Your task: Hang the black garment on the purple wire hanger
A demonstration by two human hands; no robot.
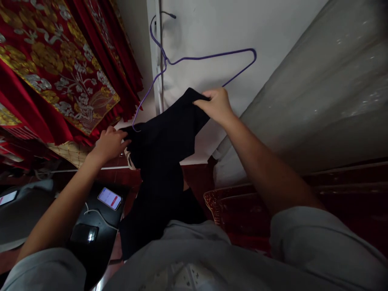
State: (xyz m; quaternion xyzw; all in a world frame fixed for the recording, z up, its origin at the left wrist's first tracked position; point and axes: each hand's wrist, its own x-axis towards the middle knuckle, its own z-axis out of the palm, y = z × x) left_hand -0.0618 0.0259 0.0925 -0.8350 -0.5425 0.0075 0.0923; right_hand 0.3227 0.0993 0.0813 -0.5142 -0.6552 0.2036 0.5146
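A purple wire hanger (pixel 209 56) hooks onto a white upright bar. Its lower part runs behind a black garment (pixel 169 133), whose exact kind I cannot make out. My right hand (pixel 218 106) pinches the garment's upper right corner between thumb and fingers, close to the hanger's right arm. At the garment's left end, my left hand (pixel 111 143) has its fingers at the dark cloth beside the hanger's lower left corner. The fingertips there are partly hidden, and the hand seems to grip the edge. Below, the cloth hangs down toward my body.
Red cloths with gold and silver embroidery (pixel 60 60) hang at the left. A black table (pixel 100 218) below carries a lit phone (pixel 109 198) and a white cable. Translucent plastic sheeting (pixel 327 101) covers something at the right, above dark red fabric (pixel 248 210).
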